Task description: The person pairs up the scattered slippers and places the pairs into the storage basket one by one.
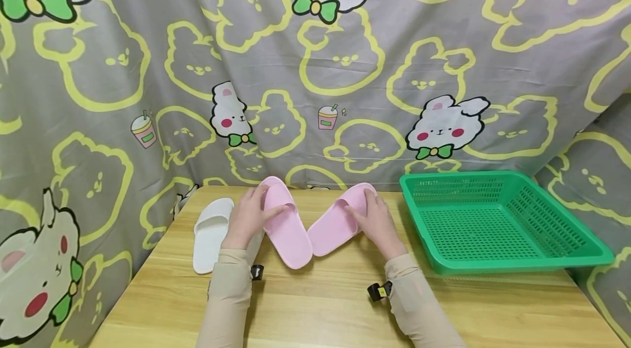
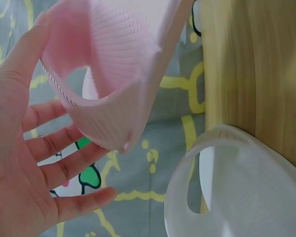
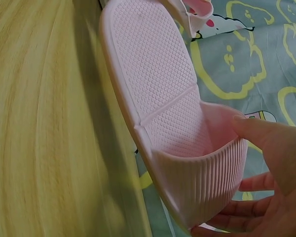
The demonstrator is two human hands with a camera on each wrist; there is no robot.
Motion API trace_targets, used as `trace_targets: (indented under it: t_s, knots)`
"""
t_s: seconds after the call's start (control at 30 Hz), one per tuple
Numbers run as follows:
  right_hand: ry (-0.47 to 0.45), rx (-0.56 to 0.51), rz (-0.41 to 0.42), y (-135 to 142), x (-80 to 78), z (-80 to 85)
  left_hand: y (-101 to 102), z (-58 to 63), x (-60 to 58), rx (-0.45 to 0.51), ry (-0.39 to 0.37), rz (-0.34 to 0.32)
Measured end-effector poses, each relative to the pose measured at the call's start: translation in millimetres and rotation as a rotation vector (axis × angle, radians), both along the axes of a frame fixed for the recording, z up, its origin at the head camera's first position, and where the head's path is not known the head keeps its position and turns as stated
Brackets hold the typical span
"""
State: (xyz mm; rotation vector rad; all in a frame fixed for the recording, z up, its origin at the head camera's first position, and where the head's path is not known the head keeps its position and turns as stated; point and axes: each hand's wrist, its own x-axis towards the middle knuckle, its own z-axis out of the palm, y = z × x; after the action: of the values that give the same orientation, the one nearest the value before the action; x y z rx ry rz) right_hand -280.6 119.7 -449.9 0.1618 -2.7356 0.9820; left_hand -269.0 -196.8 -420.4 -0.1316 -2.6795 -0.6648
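Observation:
My left hand (image 1: 245,218) pinches the ribbed strap of one pink slipper (image 1: 290,239), thumb on the inner side. In the left wrist view the other fingers spread below the strap. The right hand (image 1: 379,226) grips the strap of a second pink slipper (image 1: 329,234); its thumb hooks over the strap's edge in the right wrist view. Both slippers slant, their heel ends close together in the middle. In the head view, a white slipper (image 1: 207,244) lies on the table just left of my left hand. Another white piece behind that wrist is mostly hidden.
A green plastic basket (image 1: 517,267) with mesh sides stands at the right of the wooden table (image 1: 315,315). A grey patterned curtain (image 1: 355,156) hangs along the table's back edge and continues around both sides. Small black cameras sit on both wrists.

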Motion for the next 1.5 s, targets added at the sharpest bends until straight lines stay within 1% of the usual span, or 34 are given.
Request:
trace_targets:
  t_s: [0.2,0.33,0.53,0.73,1.0,1.27,1.37,1.5]
  knots:
    - [-0.012,-0.016,-0.013,0.8,-0.1,-0.9,-0.6,0.8,0.4,0.006,-0.012,0.043]
    - [-0.004,-0.032,-0.015,0.8,1.5,-0.1,-0.5,1.5,0.5,0.006,-0.023,0.076]
    - [0.012,-0.035,-0.024,0.2,2.1,0.8,-1.0,2.5,1.0,0.012,-0.022,0.105]
    - [0.023,-0.031,-0.027,0.5,0.7,0.6,-0.8,3.3,0.5,0.026,0.004,0.129]
    - [0.024,-0.052,-0.027,0.5,0.8,1.3,1.2,4.3,0.1,0.039,0.025,0.142]
    - [0.043,-0.063,-0.024,0.7,0.4,0.3,3.3,4.1,-0.1,0.052,0.051,0.187]
    - [0.035,-0.066,-0.023,0.3,0.9,0.2,5.0,4.2,-0.6,0.052,0.072,0.206]
    - [0.032,-0.068,-0.026,-0.2,1.3,0.3,6.7,2.5,-1.4,0.059,0.122,0.231]
